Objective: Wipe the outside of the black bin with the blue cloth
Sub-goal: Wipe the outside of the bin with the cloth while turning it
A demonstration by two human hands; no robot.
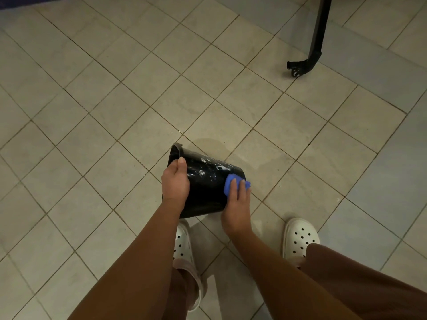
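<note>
1. Fingers of your right hand point(238, 200) lie flat, pressing the blue cloth point(228, 184) onto the black bin point(208, 184) near its base.
2. Your left hand point(175, 181) curls round the rim, holding the bin tipped sideways over the tiled floor point(115, 112).
3. It looks light, stiff and slick where white smears show; grip at the rim.
4. Its underside and mouth are hidden.

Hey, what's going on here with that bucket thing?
A person is cleaning a black bin, which is tipped on its side over a tiled floor. The left hand grips it near the rim, while the right hand presses a blue cloth against its outer wall near the base. White smears show on the wall between the hands.
</note>
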